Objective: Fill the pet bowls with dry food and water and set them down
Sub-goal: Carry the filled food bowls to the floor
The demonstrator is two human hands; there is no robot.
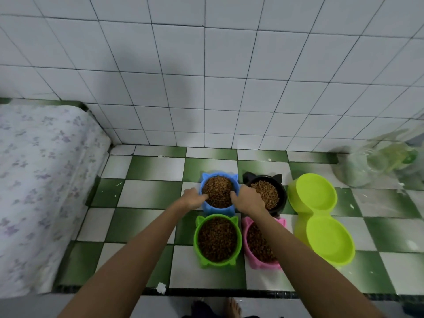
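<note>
The blue bowl (218,191) has two small cat ears on its far rim and is full of brown dry food. It stands on the green and white tiled floor (149,193), close to the white tiled wall (206,88). The left hand (193,198) and the right hand (247,199) grip its two sides, fingers closed over the rim. Beside it is a black bowl (275,191); nearer are a green bowl (218,241) and a pink bowl (257,246), all with food. A lime double bowl (321,216) lies at the right.
</note>
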